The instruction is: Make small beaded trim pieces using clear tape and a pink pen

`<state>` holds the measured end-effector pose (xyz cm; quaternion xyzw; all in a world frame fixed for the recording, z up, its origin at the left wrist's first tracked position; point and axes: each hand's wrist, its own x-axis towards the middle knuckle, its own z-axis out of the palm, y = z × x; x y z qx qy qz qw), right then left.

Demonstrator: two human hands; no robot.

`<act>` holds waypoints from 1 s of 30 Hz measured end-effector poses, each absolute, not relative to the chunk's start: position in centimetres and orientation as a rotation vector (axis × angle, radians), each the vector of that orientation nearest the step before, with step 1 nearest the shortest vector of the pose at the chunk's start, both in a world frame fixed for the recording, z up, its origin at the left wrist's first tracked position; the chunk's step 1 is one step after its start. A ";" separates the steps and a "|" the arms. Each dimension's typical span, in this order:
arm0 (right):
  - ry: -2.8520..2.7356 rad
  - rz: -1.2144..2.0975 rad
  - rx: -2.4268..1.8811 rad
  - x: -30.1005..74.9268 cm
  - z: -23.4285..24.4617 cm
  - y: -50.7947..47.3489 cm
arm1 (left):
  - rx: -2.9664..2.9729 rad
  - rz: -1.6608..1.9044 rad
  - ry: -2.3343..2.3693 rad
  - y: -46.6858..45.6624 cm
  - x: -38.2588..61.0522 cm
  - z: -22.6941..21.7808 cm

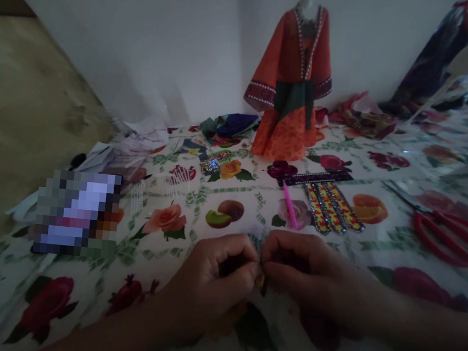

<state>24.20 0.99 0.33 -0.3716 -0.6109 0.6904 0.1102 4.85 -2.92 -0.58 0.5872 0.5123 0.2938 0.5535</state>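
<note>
Dark and narrow, with a fleck of yellow and red, the small scrap of trim (262,281) sits between my two hands, just above the glossy flower-and-fruit printed tablecloth (198,199) near its front edge; my left hand (211,283) pinches it from one side with thumb and forefinger pressed together, the other fingers curled in; my right hand (302,276) pinches it from the other side, fingertips meeting those of the left; the light is too dim to tell what the scrap is made of or how it is folded.

As for how far things stand, I judge the work well along but not finished; the miniature orange robe with beaded edging and a dark green sash (291,93) stands dressed on its small form at the back by the wall, looking complete; the three flat beaded strips in yellow and red (333,207) lie side by side and unattached beyond my hands, and the dark purple sequinned band (316,178) lies across their far ends; the piece in my fingers looks mid-handling.

The slim pink plastic pen (290,206) lies near the strips; the red-handled metal scissors (443,234) rest well off to the right; a crumpled heap of blue and green cloth (230,126) lies soft beside the robe.
</note>
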 end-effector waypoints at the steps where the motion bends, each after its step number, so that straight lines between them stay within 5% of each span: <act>1: -1.787 2.026 -1.084 24.2 0.2 1.0 | 1.398 0.698 1.214 -2.9 4.8 -0.6; 30: -1.608 2.045 -1.037 24.2 -0.8 1.3 | 1.280 0.676 1.212 -2.8 4.7 -0.3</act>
